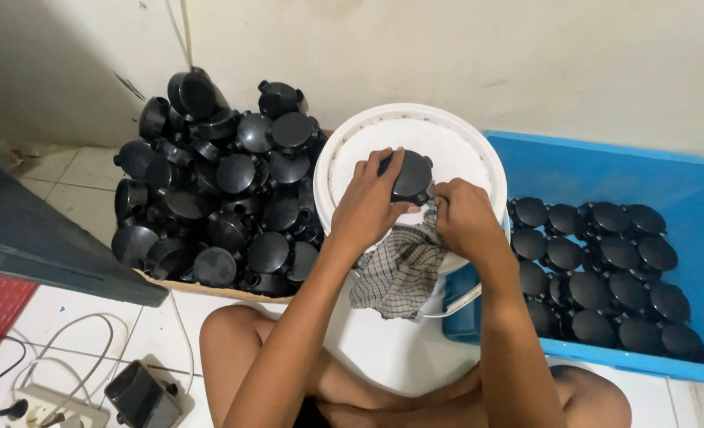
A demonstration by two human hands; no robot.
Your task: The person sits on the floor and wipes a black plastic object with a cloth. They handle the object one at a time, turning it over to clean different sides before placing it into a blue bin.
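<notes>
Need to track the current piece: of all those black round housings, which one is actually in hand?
The black housing over the white bucket lid, gripped by the left hand and touched by the right hand; all others lie untouched.

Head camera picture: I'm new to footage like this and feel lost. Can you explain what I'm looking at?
The camera sits on a person's head and looks down at their own bare arms and knees. The left hand holds a round black plastic box over the lid of a white bucket. The right hand touches the box's edge, with a checked cloth hanging beneath. To the left is a loose pile of the same black boxes. To the right, more lie in tidy rows in a blue crate.
</notes>
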